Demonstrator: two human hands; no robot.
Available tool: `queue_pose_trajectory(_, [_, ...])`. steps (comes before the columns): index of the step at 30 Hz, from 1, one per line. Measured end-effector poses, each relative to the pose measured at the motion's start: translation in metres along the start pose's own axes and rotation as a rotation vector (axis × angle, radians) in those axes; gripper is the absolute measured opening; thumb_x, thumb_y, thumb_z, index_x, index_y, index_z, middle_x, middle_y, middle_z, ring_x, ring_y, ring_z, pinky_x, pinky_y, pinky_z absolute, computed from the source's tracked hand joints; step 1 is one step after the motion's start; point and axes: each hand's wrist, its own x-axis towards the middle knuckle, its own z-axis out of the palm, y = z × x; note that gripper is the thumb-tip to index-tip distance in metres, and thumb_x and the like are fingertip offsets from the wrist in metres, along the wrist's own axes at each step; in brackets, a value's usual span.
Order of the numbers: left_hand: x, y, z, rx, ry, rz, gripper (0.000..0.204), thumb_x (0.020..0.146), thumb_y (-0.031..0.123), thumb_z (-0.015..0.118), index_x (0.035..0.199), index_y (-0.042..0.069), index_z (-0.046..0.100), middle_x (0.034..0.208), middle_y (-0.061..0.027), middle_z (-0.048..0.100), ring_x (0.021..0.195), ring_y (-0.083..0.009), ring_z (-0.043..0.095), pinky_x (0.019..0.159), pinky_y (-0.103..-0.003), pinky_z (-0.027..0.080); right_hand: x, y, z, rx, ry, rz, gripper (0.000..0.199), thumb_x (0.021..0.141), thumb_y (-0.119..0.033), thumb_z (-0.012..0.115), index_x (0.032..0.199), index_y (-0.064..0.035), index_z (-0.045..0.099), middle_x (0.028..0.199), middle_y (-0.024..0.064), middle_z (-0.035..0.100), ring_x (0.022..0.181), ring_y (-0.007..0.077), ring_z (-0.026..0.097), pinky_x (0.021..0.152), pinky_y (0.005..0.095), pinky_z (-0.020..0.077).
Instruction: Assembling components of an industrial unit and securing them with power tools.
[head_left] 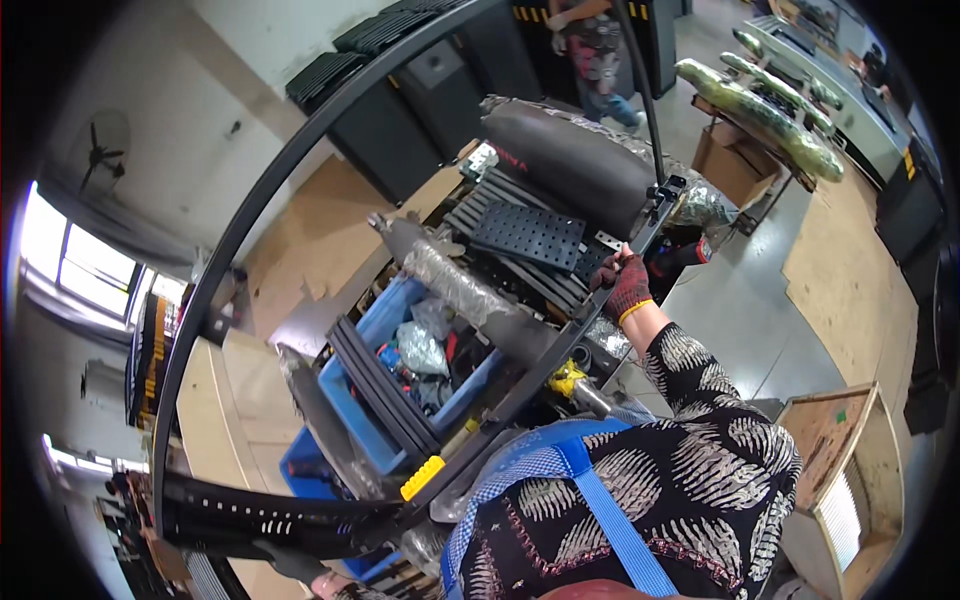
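Gripping a long black metal frame (560, 345), seemingly rigid and heavy: right hand (627, 285) clamped on the bar's far end, left hand (300, 562) near its lower end, grip unclear.

The left hand (300, 565) was largely lost at the lower edge, its grip on the black curved frame (250, 215) impossible to judge. A bystander (595, 45) was cut off at the top edge (head out of view). Contents of the blue bin (400, 310) stayed too cluttered and small to identify, half-covered by metal rails.
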Motion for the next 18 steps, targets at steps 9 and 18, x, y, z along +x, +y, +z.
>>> queue_pose_trajectory(9, [0.127, -0.161, 0.107, 0.580, -0.202, -0.020, 0.060, 0.087, 0.049, 0.058, 0.109, -0.007, 0.060, 0.098, -0.0147, 0.065, 0.084, -0.0260, 0.063, 0.073, -0.036, 0.051, 0.045, 0.000, 0.012, -0.259, 0.216, -0.260, 0.033, 0.091, -0.032, 0.056, 0.068, -0.0139, 0.043, 0.055, 0.0007, 0.039, 0.039, 0.0160, 0.032, 0.041, 0.0359, 0.0337])
queue_pose_trajectory(18, [0.167, -0.215, 0.124, 1.219, -0.432, 0.140, 0.050, 0.091, 0.039, 0.054, 0.110, -0.007, 0.056, 0.101, -0.0258, 0.063, 0.092, -0.0414, 0.060, 0.078, -0.042, 0.047, 0.082, -0.006, 0.003, -0.550, 0.178, -0.397, 0.032, 0.089, -0.029, 0.060, 0.069, -0.0116, 0.044, 0.055, 0.0012, 0.040, 0.038, 0.0176, 0.037, 0.042, 0.0357, 0.0405])
